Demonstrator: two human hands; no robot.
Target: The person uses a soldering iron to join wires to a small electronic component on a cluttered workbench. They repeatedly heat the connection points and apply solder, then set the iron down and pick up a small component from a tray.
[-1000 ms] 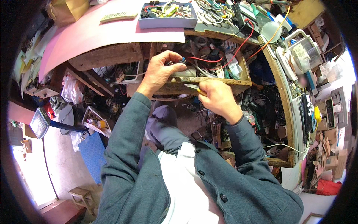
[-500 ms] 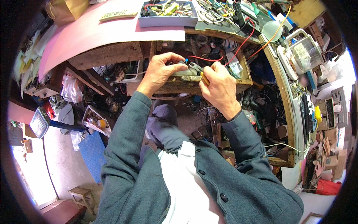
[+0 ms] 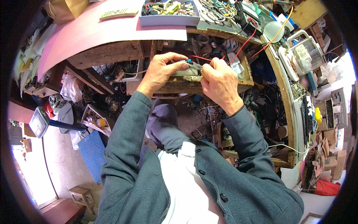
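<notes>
My left hand point(image 3: 162, 72), above an open wooden drawer point(image 3: 160, 88), pinches a small blue part point(image 3: 189, 61). My right hand point(image 3: 220, 84) is wrapped round pliers point(image 3: 195, 65) with yellow handles, their metal jaws at the blue part. Whether the jaws are closed on it is too small to tell. A red wire point(image 3: 202, 58) runs over the drawer behind my hands. The drawer holds jumbled parts, partly hidden by my hands.
A pink board point(image 3: 89, 35) carries a beige remote point(image 3: 118, 13) and a grey box of small parts point(image 3: 169, 21). Tools, cables and a clear plastic container point(image 3: 304, 56) crowd the bench's back and right. A scale point(image 3: 39, 121) and a stool point(image 3: 80, 194) are at left.
My right hand has moved up and toward the back, bringing the pliers' jaws to the blue part. My left hand has moved slightly right with the part.
</notes>
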